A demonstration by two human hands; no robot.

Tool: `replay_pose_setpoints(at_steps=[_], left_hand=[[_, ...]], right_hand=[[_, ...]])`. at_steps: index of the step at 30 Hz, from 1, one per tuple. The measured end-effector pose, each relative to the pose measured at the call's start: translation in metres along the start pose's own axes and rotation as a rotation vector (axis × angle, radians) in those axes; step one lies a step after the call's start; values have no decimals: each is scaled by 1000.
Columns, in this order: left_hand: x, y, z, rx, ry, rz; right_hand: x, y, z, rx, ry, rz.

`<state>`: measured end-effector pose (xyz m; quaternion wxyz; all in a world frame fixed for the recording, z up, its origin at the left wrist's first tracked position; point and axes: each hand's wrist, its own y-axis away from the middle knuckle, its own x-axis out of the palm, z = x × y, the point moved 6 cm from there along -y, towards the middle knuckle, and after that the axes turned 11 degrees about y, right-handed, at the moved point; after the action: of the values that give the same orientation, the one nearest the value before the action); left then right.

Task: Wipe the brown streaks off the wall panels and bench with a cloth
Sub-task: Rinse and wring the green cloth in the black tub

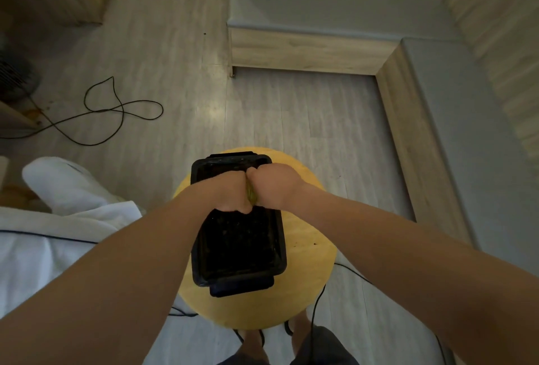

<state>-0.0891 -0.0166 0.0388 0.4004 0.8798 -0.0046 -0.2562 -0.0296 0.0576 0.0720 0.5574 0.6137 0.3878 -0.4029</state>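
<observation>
Okay, centre of the frame: both hands are fisted tight on a yellow-green cloth (pixel 250 198), knuckle to knuckle. The left hand (pixel 230 192) grips one end and the right hand (pixel 274 189) grips the other. Only a thin twisted strip of cloth shows between the fists. Bare forearms run in from the lower left and lower right corners.

The fists hang over the far half of a black tub (pixel 242 278). It is rectangular, with its long axis running away from the camera and lip handles at both short ends. The inside is dark with small specks, and I cannot tell whether it holds water. The tub sits on a round yellow surface (pixel 309 262), lower centre, roughly in the middle of it. A few dark specks lie on the surface right of the tub.

Upper right: an L-shaped bench (pixel 320 14) with a grey top and pale wood front runs along the top and down the right edge. Pale wood wall panels (pixel 495 29) stand behind it.

A grey plank floor (pixel 277 107) fills the middle. A black cable (pixel 122 107) loops across it at mid left, and more cable runs under the surface. White bedding (pixel 58 248) lies at lower left. A dark fan grille (pixel 14 75) is partly cut off at the left edge. Bare feet (pixel 253 344) show at bottom centre, under the surface's near rim.
</observation>
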Motion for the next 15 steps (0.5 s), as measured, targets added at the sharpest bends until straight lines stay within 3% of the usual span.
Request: replay_pose_setpoints(at_steps=[4,8,15], left_hand=[[-1,-6,-6,93,-398,-137],[-15,-5,-8,91,-449,-355],[-9,17,-7,174,-528,-532]], right_hand=[[6,-11,-4,63,-31,110],[6,-20,-4,84,-219,246],[21,-16,-2,199,-610,534]])
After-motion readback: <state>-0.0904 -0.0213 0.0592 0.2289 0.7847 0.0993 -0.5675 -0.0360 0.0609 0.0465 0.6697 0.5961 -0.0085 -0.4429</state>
